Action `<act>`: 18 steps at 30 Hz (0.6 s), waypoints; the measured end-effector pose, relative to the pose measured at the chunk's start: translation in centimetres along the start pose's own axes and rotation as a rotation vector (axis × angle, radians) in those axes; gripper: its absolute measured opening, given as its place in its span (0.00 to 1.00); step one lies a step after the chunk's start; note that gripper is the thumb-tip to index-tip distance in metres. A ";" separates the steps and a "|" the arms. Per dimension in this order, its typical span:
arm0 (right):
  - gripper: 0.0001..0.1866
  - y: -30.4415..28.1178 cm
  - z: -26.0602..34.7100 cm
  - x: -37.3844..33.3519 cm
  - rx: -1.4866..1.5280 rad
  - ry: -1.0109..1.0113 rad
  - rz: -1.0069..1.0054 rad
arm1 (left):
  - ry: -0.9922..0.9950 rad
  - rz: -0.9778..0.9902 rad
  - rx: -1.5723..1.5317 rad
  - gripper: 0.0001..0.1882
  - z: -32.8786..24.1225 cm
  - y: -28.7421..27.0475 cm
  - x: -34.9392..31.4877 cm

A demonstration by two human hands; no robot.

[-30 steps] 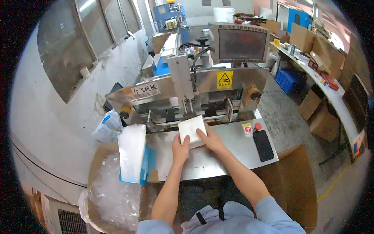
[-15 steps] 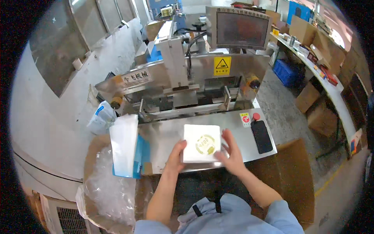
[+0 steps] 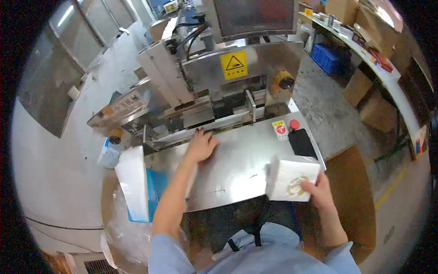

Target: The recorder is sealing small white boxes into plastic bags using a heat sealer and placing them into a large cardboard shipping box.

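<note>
While the right hand point(image 3: 321, 192) clamps 1 white square packet point(image 3: 292, 173) over the steel table's point(image 3: 237, 160) front right edge, the left hand point(image 3: 202, 147) is at the machine's point(image 3: 198, 116) lower front; whether it grips anything, I cannot tell. Beyond the packet are 1 black phone point(image 3: 302, 143) and 1 red button point(image 3: 294, 124).

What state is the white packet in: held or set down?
Held: the right hand grips the packet, thumb over its gold print.
</note>
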State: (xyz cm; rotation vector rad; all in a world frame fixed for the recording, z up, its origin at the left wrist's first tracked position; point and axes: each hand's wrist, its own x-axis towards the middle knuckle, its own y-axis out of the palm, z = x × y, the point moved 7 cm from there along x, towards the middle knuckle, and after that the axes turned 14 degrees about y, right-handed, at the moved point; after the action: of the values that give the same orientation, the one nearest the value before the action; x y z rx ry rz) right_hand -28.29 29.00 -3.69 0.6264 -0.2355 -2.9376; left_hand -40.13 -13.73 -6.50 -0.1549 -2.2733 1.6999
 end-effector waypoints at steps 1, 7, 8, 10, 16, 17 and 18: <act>0.35 -2.2 0.2 -0.6 -0.045 -0.012 -0.007 | -0.016 0.159 -0.090 0.23 0.1 0.5 1.4; 0.34 -16.3 3.5 -10.0 -0.097 -0.186 -0.512 | -0.017 0.226 -0.081 0.18 0.5 1.4 3.1; 0.33 -18.3 3.5 -11.3 -0.156 -0.132 -0.594 | -0.010 0.083 -0.137 0.16 1.7 0.7 2.4; 0.32 -23.4 1.6 -13.1 -0.101 -0.094 -0.672 | -0.120 -0.014 -0.172 0.17 4.0 0.4 1.1; 0.35 -38.0 -17.8 -15.7 -0.553 0.336 -0.941 | 0.063 -0.248 -0.045 0.15 0.6 -0.6 -2.8; 0.38 -40.2 -23.7 -15.9 -0.487 0.409 -0.854 | 0.126 -0.266 -0.078 0.14 -0.9 -0.3 -3.6; 0.41 -44.6 -32.3 -18.0 -0.537 0.386 -0.935 | 0.164 -0.198 -0.123 0.16 -2.6 1.5 -3.4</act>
State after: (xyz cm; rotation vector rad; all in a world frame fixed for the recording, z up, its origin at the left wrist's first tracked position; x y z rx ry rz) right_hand -2.79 71.46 -33.70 1.4674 1.1309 -3.2842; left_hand -36.24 -11.75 -7.82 -0.0883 -2.1914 1.3975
